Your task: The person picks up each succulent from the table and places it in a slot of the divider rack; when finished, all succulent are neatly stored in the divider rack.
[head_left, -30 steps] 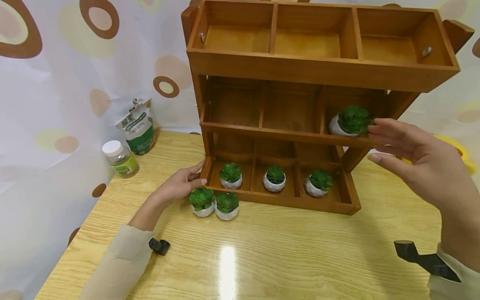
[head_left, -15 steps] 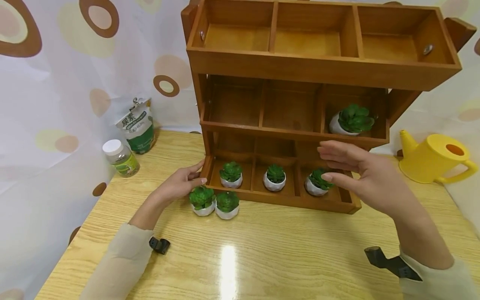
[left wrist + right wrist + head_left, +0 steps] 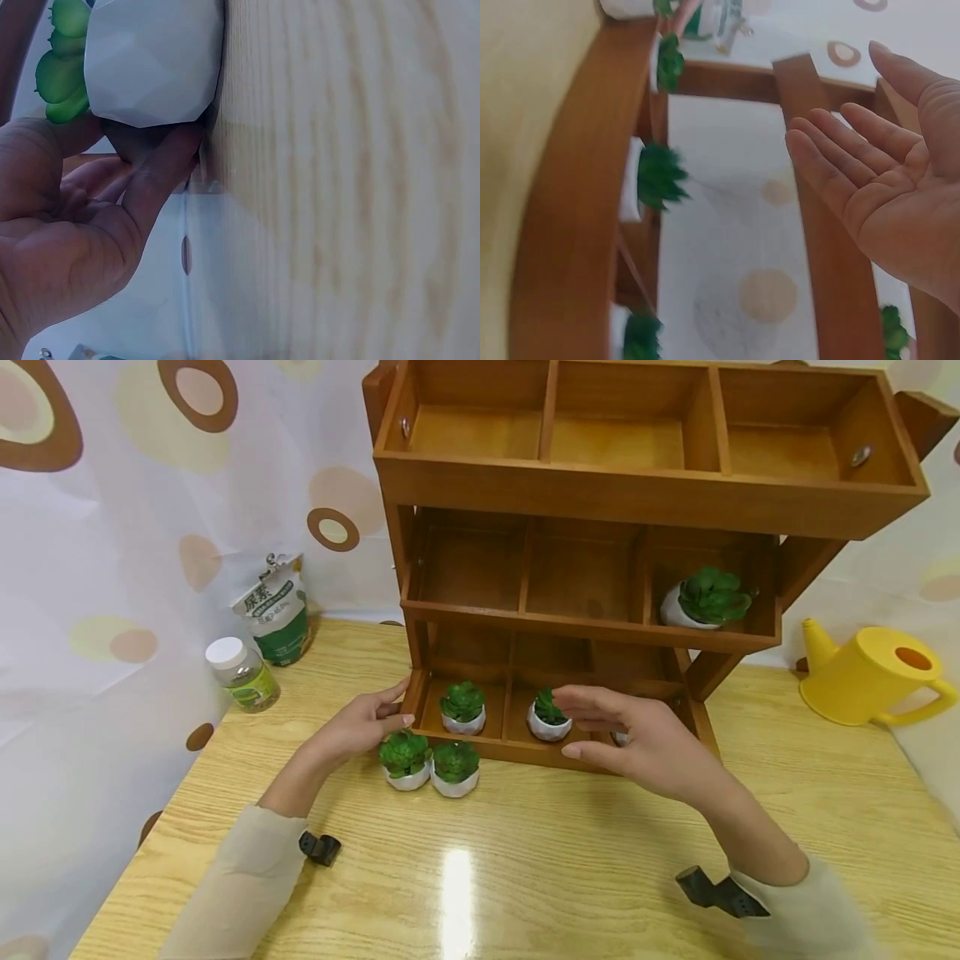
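Observation:
A three-tier wooden shelf [image 3: 637, 493] stands on the table. My left hand [image 3: 363, 724] holds the left front corner of its bottom tier, thumb and fingers round the wood in the left wrist view. Right beside that hand, two potted succulents [image 3: 405, 760] stand on the table before the shelf. My right hand [image 3: 637, 743] is in the air with fingers spread and nothing in them, in front of the bottom tier. It overlaps the middle potted succulent [image 3: 549, 722] and mostly hides the right one. Another potted succulent [image 3: 462, 707] sits in the bottom left compartment.
A larger potted succulent [image 3: 708, 597] sits in the middle tier's right compartment. The yellow watering can [image 3: 870, 677] stands right of the shelf. At the left are a white-lidded jar [image 3: 243, 675] and a green-white bag [image 3: 277, 618]. A patterned curtain [image 3: 112, 552] hangs behind.
My right hand has moved left and down from beside the middle-tier succulent to the front of the bottom tier, uncovering the watering can. My left hand has stayed at the shelf corner.

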`<control>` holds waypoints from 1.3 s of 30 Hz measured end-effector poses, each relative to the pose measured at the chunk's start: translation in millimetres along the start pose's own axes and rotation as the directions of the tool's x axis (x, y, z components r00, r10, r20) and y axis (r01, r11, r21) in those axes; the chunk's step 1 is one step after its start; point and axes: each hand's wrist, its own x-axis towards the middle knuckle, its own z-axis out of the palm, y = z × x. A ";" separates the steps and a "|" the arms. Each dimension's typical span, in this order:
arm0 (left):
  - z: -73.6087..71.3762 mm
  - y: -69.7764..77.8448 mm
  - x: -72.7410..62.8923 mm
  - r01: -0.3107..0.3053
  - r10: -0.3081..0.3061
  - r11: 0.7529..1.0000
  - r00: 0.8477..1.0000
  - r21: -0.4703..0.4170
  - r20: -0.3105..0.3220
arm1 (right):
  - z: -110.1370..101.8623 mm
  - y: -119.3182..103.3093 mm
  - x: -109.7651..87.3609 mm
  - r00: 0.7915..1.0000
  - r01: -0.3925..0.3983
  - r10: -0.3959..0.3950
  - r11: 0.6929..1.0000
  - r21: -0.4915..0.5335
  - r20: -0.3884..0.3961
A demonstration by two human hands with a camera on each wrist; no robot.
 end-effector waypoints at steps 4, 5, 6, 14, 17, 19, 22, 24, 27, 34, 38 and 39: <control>0.5 -0.3 0.6 -0.005 0.005 1.000 1.000 -0.015 0.008 | 19.1 3.7 6.5 0.998 0.010 -0.015 0.997 0.077 0.063; 0.5 -0.1 0.5 -0.003 0.004 1.000 1.000 -0.017 0.009 | 24.2 5.0 8.2 0.997 0.012 -0.019 0.996 0.093 0.080; 0.5 -0.2 0.6 -0.004 0.004 1.000 1.000 -0.016 0.012 | 29.2 6.3 9.8 0.995 0.010 -0.020 0.995 0.103 0.098; -3.1 2.6 0.3 0.011 -0.011 1.000 1.000 -0.004 0.003 | 63.5 15.6 20.3 0.978 -0.036 0.011 0.992 0.117 0.207; -3.9 4.0 0.2 0.025 -0.025 0.999 1.000 -0.027 -0.004 | 73.3 18.6 24.2 0.975 -0.031 0.007 0.994 0.106 0.221; -3.9 4.0 0.7 0.038 -0.038 0.998 0.999 -0.048 0.000 | 79.3 20.2 27.0 0.974 -0.030 0.006 0.994 0.105 0.227; -3.5 3.8 1.4 0.055 -0.055 0.996 0.998 -0.064 0.002 | 87.8 21.7 30.9 0.971 -0.036 0.007 0.993 0.116 0.239; -3.5 4.3 1.5 0.062 -0.062 0.996 0.998 -0.063 0.000 | 92.7 21.7 33.1 0.968 -0.051 0.019 0.991 0.122 0.251; -3.2 4.9 2.3 0.069 -0.069 0.996 0.998 -0.059 -0.005 | 97.7 21.0 34.2 0.965 -0.070 0.036 0.990 0.122 0.261; -3.6 7.5 4.9 0.076 -0.076 0.996 0.997 -0.049 0.002 | 103.4 19.3 39.2 0.956 -0.091 0.051 0.988 0.126 0.290; -3.5 9.5 4.5 0.061 -0.061 0.998 0.998 0.023 -0.017 | 105.2 18.1 41.0 0.948 -0.111 0.065 0.985 0.133 0.312; -3.5 10.1 4.6 0.055 -0.054 0.998 0.998 0.042 -0.021 | 105.8 18.0 41.3 0.946 -0.117 0.068 0.983 0.139 0.316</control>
